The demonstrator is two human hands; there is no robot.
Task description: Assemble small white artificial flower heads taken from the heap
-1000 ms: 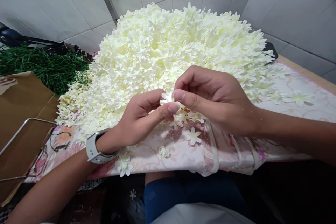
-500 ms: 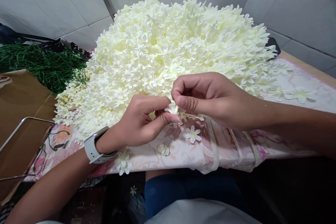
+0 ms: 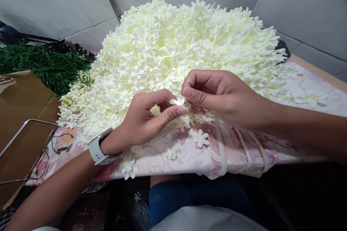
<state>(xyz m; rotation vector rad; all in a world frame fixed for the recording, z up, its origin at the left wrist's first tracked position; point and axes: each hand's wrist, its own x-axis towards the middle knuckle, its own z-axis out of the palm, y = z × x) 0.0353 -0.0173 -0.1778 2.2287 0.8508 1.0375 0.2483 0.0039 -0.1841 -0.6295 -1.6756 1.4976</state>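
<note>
A big heap of cream artificial flowers (image 3: 184,50) covers the back of a table with a pink floral cloth (image 3: 244,144). In front of the heap, my left hand (image 3: 143,121) and my right hand (image 3: 217,95) meet fingertip to fingertip. Both pinch one small cream flower (image 3: 178,100) between thumb and forefinger. A white watch (image 3: 97,149) sits on my left wrist. Loose flowers (image 3: 200,138) lie on the cloth just below my hands.
A tangle of green plastic stems (image 3: 46,66) lies at the left, beside brown cardboard (image 3: 18,115) with a metal wire frame (image 3: 18,131) on it. White tiled wall rises behind the heap. A single flower (image 3: 137,197) lies below the table edge near my blue-clad leg (image 3: 173,198).
Both hands dipped slightly toward the cloth, then rose back. The flower stays pinched between them throughout, with the fingers shifting around it.
</note>
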